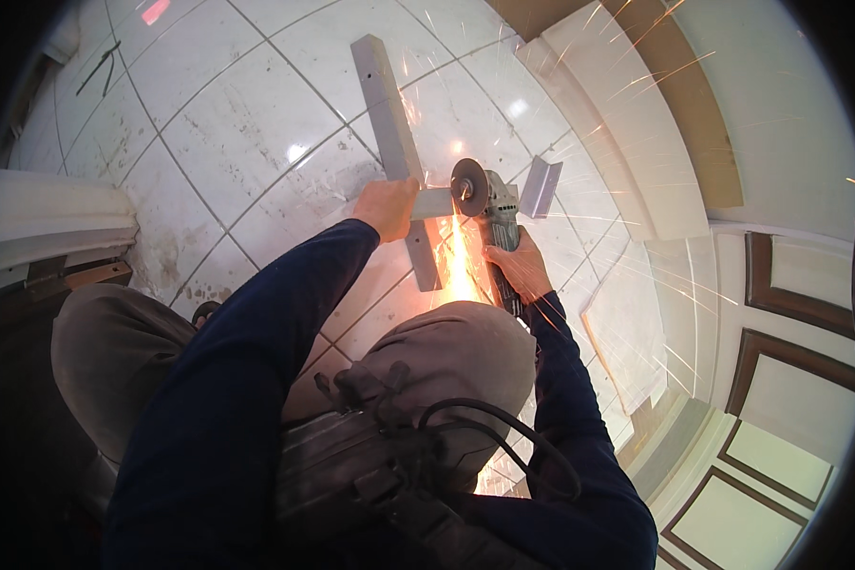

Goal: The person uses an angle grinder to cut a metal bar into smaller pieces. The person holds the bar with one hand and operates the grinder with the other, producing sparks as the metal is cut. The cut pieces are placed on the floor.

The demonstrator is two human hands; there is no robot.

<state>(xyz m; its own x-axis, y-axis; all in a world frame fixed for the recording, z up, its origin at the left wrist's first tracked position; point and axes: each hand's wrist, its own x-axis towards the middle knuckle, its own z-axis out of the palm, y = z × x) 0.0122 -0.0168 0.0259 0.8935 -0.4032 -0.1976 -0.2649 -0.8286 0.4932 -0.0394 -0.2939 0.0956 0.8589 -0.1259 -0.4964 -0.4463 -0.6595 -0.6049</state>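
Observation:
My right hand (522, 265) is closed around the body of an angle grinder (500, 220). Its dark round disc (470, 187) meets the end of a short flat metal piece (431, 203), and bright orange sparks stream down toward my knee. That piece is gripped in my left hand (387, 209), just left of the disc. Beneath it, a long grey metal bar (387, 109) with small holes lies on the floor, running from the far side to near my knees. A short grey angle-shaped metal offcut (541, 187) rests right of the grinder.
White floor tiles (247, 123) with dark joints and dirt marks spread around. Pale and brown boards (627, 123) lie to the right, near panelled white-and-brown furniture (793, 285). Black cables (503, 413) loop over my lap. Sparks scatter far to the right.

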